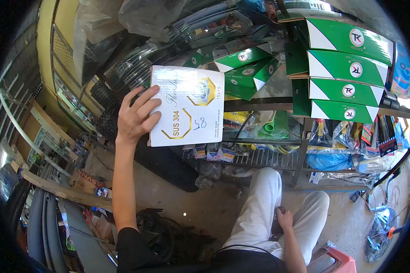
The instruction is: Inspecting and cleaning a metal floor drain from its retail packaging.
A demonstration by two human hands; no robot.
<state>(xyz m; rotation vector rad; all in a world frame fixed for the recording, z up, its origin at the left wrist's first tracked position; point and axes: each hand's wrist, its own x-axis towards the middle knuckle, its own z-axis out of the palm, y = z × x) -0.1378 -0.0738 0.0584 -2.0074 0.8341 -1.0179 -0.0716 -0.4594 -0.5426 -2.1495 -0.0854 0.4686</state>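
A white cardboard box [188, 105] with gold printing and a handwritten mark is in my left hand [136, 112], whose fingers grip its left edge. The box is raised in front of the shelving, close to some green and white boxes [242, 73] that lie tilted behind it. My right hand [284, 216] rests low between my knees, its fingers curled; whether something small is inside it I cannot tell. Light grey trousers [256, 211] cover my legs.
Several green and white boxes [348, 65] are stacked on the shelf at the right. Bagged goods [329, 160] fill the racks below. A dark roll [171, 167] leans beside the shelving. A pink plastic stool [341, 261] stands at the lower right, and grey pipes [46, 225] at the left.
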